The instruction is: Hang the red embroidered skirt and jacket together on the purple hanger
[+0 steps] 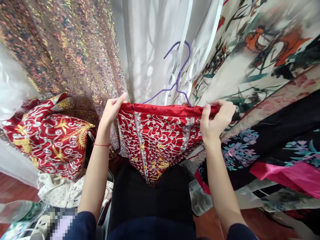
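Both arms extend forward, converging slightly. The left forearm (94, 176) leads to the left hand (112, 109), closed in a pinch, thumb directed inward. The right forearm (222, 181) leads to the right hand (217, 120), also pinching, fingers (226, 107) curled. Hands are set well apart.

The single view looks out from the wearer's head, facing forward and steeply down over the lap (152, 196) at the bottom edge. It sits close, about an arm's reach from the left hand (113, 108), right hand (217, 120) and red garment (160, 133) at its middle, with the white curtain (147, 50) farther off at the top.
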A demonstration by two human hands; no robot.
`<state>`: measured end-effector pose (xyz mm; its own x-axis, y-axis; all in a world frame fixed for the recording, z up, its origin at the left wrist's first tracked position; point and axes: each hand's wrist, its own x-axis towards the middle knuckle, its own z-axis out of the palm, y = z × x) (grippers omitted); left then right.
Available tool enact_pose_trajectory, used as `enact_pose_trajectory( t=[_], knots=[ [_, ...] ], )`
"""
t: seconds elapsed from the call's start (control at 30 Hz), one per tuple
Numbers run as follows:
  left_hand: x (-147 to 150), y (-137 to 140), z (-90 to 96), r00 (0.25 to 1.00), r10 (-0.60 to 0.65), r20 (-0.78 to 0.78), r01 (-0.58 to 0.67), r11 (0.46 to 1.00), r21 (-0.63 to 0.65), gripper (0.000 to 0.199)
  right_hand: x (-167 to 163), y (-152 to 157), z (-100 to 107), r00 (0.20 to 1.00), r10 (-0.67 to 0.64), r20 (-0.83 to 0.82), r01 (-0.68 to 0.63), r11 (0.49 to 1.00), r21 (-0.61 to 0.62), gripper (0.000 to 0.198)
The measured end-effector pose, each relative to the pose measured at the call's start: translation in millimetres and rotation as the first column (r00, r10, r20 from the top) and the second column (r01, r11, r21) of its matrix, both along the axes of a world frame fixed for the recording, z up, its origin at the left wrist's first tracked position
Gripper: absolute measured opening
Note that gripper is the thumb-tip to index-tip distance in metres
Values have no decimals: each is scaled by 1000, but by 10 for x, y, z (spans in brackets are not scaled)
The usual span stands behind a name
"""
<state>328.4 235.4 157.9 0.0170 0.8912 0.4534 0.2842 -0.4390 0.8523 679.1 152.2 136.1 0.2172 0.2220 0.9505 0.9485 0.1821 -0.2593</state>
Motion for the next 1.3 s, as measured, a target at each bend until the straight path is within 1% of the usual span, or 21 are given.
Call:
enact_pose_trajectory(
  t=[0.07,0.17,0.27,0.33,0.43,0.53,0.63,0.7,0.77,0.83,0.9,0.97,1.03,1.07,1.1,1.13,1.17,1.2,1.23,1.27,1.3],
  knots=[
    [28,-95,136,991,-68,-111,71,997,26,52,-230,5,28,995,56,84,-60,997,52,26],
    [95,-240,249,967,-129,-221,137,990,19,40,-675,2,40,937,256,237,-267,964,12,13],
    [193,-368,217,983,-145,-108,155,984,87,32,-1092,-59,-25,818,468,334,-465,880,-94,10],
    [251,-442,110,992,-121,28,113,974,194,28,-1295,-129,-112,751,597,282,-574,801,-169,13],
    [304,-565,-142,982,-82,171,30,957,289,24,-1473,-205,-268,644,765,-1,-737,620,-268,15],
    [347,-756,-433,973,-64,221,0,960,281,28,-1560,-182,-392,479,798,-364,-871,382,-309,16],
    [450,-1026,-730,964,-85,251,27,974,226,31,-1649,-87,-472,181,692,-699,-981,81,-174,32],
    [557,-1209,-941,951,-71,300,35,992,122,32,-1737,-24,-523,-44,571,-820,-997,-72,3,38],
    [661,-1353,-1157,919,-24,394,25,1000,4,36,-1845,18,-585,-197,475,-858,-979,-149,142,37],
    [708,-1445,-1348,884,34,466,13,995,-98,41,-1956,40,-654,-285,412,-865,-957,-170,234,36],
    [655,-1489,-1464,879,21,476,71,982,-175,42,-2041,38,-706,-330,372,-868,-944,-144,297,36],
    [503,-1486,-1462,898,-91,429,202,954,-220,35,-2060,2,-713,-302,387,-871,-953,-98,287,36],
    [298,-1421,-1321,913,-207,352,292,933,-210,31,-1978,-77,-655,-165,490,-856,-986,-46,163,30],
    [197,-1356,-1205,924,-221,311,285,942,-179,32,-1892,-132,-600,-40,568,-822,-998,9,55,25],
    [108,-1266,-1065,940,-196,278,236,964,-120,33,-1778,-194,-529,114,644,-756,-993,106,-60,21],
    [37,-1148,-911,958,-133,254,154,986,-64,34,-1639,-256,-446,299,696,-653,-953,251,-168,17],
    [-13,-1005,-751,973,-12,231,14,1000,-9,34,-1479,-312,-353,495,698,-517,-867,429,-252,15],
    [-42,-841,-596,972,119,200,-132,990,51,34,-1303,-358,-255,670,640,-377,-740,618,-266,14],
    [-51,-663,-453,958,234,167,-252,962,101,34,-1117,-386,-158,801,535,-268,-592,775,-222,15],
    [-45,-481,-328,935,328,134,-345,928,138,37,-927,-393,-67,899,382,-214,-418,895,-158,17],
    [-28,-305,-226,924,373,88,-382,911,152,40,-739,-378,11,959,214,-187,-233,969,-87,20]
  ],
)
